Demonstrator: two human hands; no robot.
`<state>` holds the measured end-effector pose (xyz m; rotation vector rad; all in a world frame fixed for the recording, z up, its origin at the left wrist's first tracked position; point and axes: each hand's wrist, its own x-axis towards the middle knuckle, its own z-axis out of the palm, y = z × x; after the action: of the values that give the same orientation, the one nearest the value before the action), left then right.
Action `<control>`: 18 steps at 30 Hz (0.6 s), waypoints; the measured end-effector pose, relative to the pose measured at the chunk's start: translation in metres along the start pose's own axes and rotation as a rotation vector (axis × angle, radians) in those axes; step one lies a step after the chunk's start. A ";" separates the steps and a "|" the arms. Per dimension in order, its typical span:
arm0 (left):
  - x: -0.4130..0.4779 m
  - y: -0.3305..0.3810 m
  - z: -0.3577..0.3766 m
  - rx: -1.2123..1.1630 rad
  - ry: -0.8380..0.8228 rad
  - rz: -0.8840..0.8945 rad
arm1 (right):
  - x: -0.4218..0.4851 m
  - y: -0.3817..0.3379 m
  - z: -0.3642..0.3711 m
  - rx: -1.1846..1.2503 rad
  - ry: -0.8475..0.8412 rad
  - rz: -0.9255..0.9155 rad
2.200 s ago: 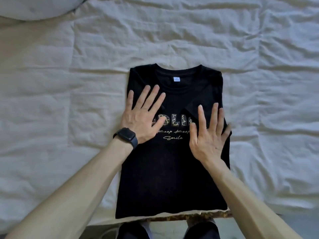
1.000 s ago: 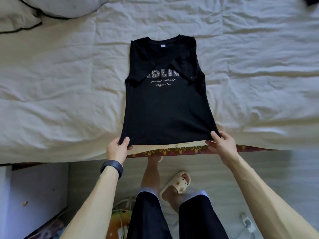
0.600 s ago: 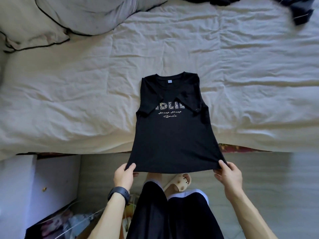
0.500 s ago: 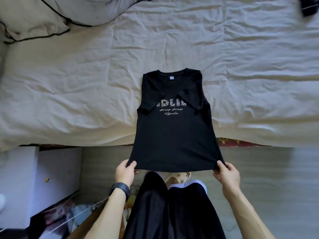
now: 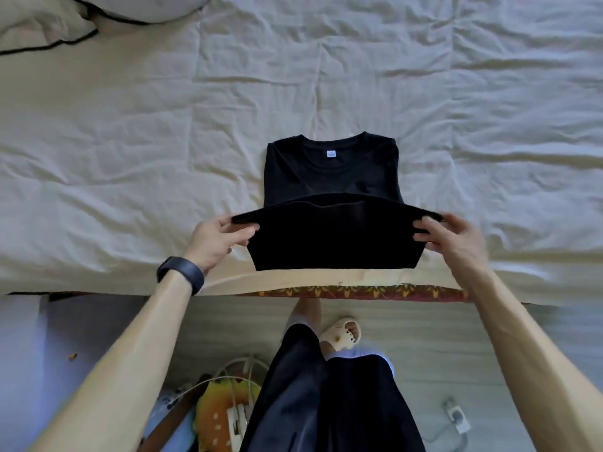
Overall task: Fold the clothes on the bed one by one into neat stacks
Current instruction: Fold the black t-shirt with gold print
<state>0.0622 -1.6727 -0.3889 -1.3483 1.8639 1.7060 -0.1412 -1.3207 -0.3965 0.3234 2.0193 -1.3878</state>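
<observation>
Lifted off the floor side, the black t-shirt's (image 5: 329, 171) hem now travels collarward, pinched by left hand (image 5: 218, 243) and right hand (image 5: 455, 238); land corners square.

open: bare bedsheet (image 5: 130, 141) left, right and beyond black T-shirt (image 5: 329, 171) | obstacle: pillow (image 5: 146, 4) at far-left corner, well apart, perhaps a second beside it

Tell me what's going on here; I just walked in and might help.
A person is folding a black T-shirt on the bed. The left hand and right hand each pinch a bottom corner, holding the hem raised over the shirt's middle. The collar end lies flat on the sheet.
</observation>
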 end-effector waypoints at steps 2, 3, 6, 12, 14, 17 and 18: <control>0.047 0.020 -0.002 0.153 0.062 0.065 | 0.039 -0.015 0.011 -0.123 0.021 -0.033; 0.068 0.029 -0.002 0.218 0.093 0.083 | 0.058 -0.021 0.016 -0.184 0.052 -0.050; 0.128 0.050 0.005 0.332 0.200 0.099 | 0.113 -0.032 0.034 -0.342 0.193 -0.096; 0.203 0.052 0.024 0.441 0.278 0.007 | 0.183 -0.042 0.067 -0.408 0.263 -0.014; 0.210 0.050 0.026 0.468 0.306 -0.008 | 0.195 -0.042 0.070 -0.441 0.280 0.005; 0.208 0.046 0.029 0.467 0.359 0.015 | 0.201 -0.044 0.072 -0.497 0.317 -0.016; 0.207 0.045 0.028 0.459 0.382 0.025 | 0.202 -0.045 0.074 -0.501 0.332 -0.034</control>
<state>-0.0922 -1.7441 -0.5187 -1.5218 2.2968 0.9762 -0.2901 -1.4372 -0.5089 0.3072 2.5691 -0.8378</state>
